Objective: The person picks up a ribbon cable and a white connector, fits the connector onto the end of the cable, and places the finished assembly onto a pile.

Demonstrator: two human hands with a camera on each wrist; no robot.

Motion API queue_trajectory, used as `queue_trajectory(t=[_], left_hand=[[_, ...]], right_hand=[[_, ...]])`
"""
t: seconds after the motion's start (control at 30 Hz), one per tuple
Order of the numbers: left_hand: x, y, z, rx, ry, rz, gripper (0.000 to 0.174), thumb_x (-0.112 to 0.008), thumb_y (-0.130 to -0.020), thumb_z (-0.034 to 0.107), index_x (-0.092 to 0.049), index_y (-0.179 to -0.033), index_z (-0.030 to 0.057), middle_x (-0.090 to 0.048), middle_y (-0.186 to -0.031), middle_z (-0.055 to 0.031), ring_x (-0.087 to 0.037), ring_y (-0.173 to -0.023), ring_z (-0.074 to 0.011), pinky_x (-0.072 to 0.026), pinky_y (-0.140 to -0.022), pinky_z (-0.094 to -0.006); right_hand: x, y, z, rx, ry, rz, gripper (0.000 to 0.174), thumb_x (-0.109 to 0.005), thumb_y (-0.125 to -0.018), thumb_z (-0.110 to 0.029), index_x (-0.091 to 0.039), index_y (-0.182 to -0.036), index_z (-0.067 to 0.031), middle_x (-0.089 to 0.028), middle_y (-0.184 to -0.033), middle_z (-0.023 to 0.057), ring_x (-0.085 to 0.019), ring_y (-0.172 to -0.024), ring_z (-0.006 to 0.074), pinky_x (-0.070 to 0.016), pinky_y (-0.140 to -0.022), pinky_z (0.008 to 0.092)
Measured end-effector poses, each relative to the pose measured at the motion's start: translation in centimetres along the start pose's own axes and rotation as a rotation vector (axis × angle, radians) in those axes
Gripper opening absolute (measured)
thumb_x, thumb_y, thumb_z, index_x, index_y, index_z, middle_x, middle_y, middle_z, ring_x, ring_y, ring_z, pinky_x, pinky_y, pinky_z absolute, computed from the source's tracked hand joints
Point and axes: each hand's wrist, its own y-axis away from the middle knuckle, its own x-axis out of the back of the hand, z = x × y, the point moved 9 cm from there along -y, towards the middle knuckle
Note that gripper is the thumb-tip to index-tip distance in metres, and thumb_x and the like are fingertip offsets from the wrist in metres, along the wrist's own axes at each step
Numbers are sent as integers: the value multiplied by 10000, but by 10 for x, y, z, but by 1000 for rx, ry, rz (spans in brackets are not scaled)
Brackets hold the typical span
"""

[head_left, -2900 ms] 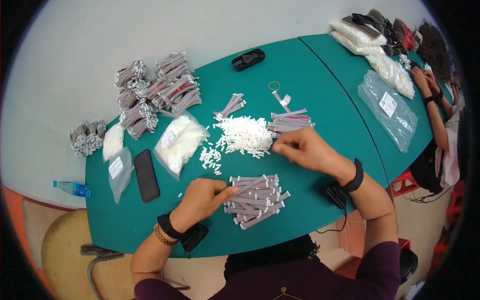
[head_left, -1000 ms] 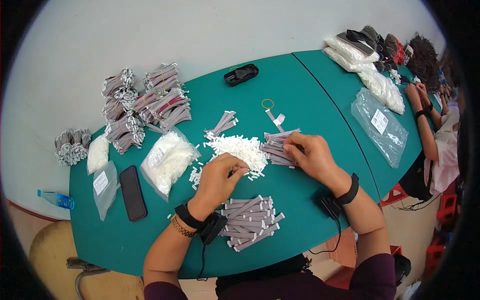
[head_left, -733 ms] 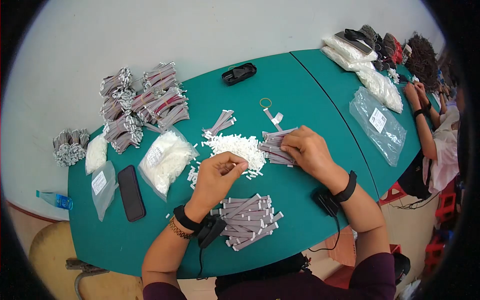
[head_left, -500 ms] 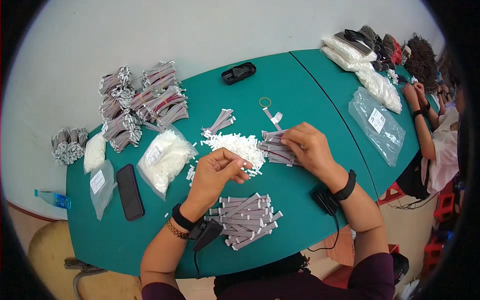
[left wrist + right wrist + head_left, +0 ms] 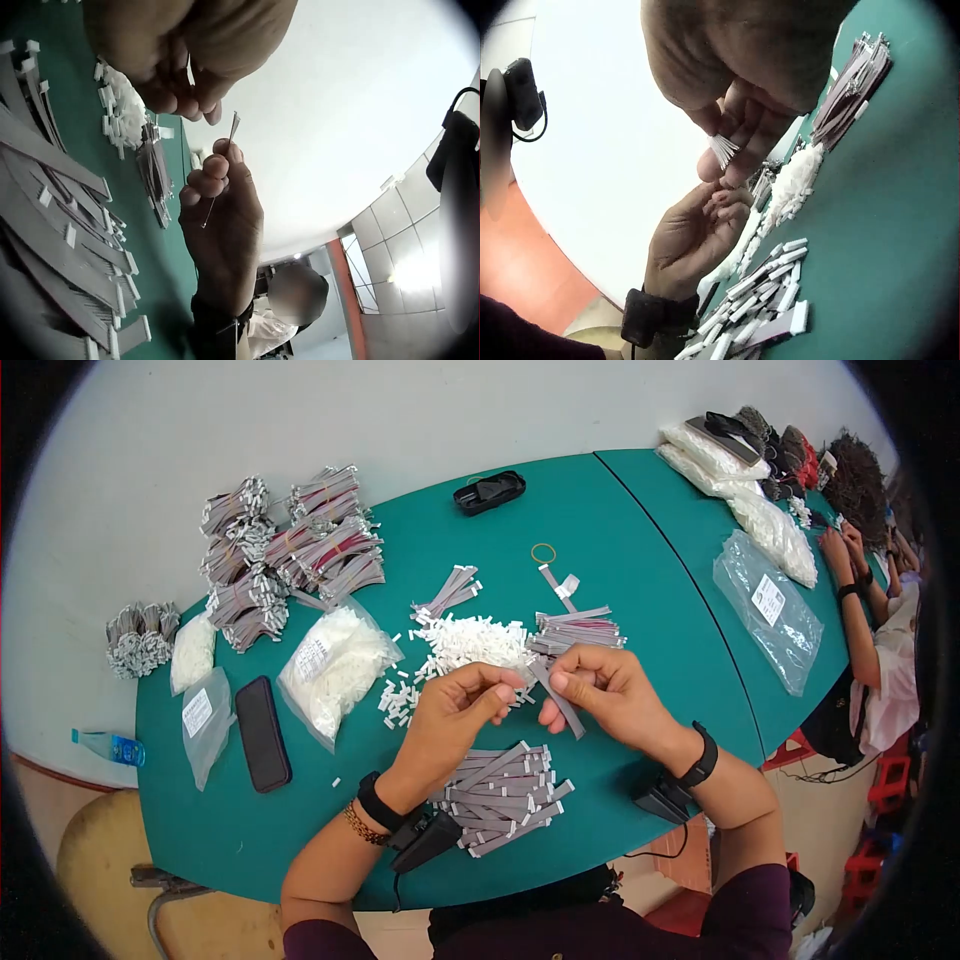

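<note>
In the head view, my right hand (image 5: 618, 698) pinches a flat grey ribbon cable (image 5: 570, 715) between thumb and fingers. The right wrist view shows the fanned wire ends (image 5: 724, 153) of this cable poking past the fingertips. My left hand (image 5: 450, 715) faces it, thumb and fingertips pinched on a small white connector housing, mostly hidden by the fingers. The two hands' fingertips are close together over a heap of white connector housings (image 5: 468, 643). Behind the right hand lies a stack of ribbon cables (image 5: 580, 628). Nearer the body is a pile of cables with white ends (image 5: 505, 790).
A bag of white housings (image 5: 335, 670) and a black phone (image 5: 263, 735) lie to the left. Tied cable bundles (image 5: 300, 550) stand at the back left. A rubber band (image 5: 542, 553) and a black case (image 5: 490, 491) lie farther back. Another person's arms (image 5: 860, 605) are at right.
My right hand has taken a ribbon cable from the stack and brought it toward the body. My left hand has come up from the housings with a small white piece and moved right toward it.
</note>
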Motion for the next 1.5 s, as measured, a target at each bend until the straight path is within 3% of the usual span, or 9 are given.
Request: queue_trajectory(t=[0.13, 0.47, 0.77, 1.5], left_hand=[[-5, 3, -4, 41, 10, -6, 168, -599, -867, 112, -604, -977, -15, -602, -855, -24, -486, -703, -64, -398, -651, -200], [-4, 6, 3, -79, 19, 47, 105, -642, -834, 58, -612, -909, -10, -617, -834, -14, -544, -769, -48, -424, -684, -188], [-5, 9, 10, -101, -27, 78, 108, -634, -838, 59, -625, -909, -22, -641, -866, -51, -580, -805, -76, -456, -745, -211], [-7, 8, 12, -153, -79, 42, 83, -624, -851, 71, -620, -876, -9, -624, -821, -33, -561, -767, -64, -446, -715, -209]], right_hand=[[-7, 1, 6, -34, -39, -39, 166, -511, -933, -165, -540, -930, -2, -658, -770, 91, -639, -666, 130, -515, -595, 242], [-20, 2, 8, -1, -20, -58, 169, -527, -927, -164, -566, -921, 0, -655, -764, 71, -626, -683, 101, -505, -612, 227], [-18, 4, 10, 8, 65, -41, 139, -541, -910, -121, -595, -850, -8, -651, -749, 41, -601, -651, 59, -412, -519, 184], [-22, 4, 9, -6, 52, -54, 148, -549, -911, -142, -612, -855, -20, -643, -730, 27, -577, -600, 56, -407, -492, 181]])
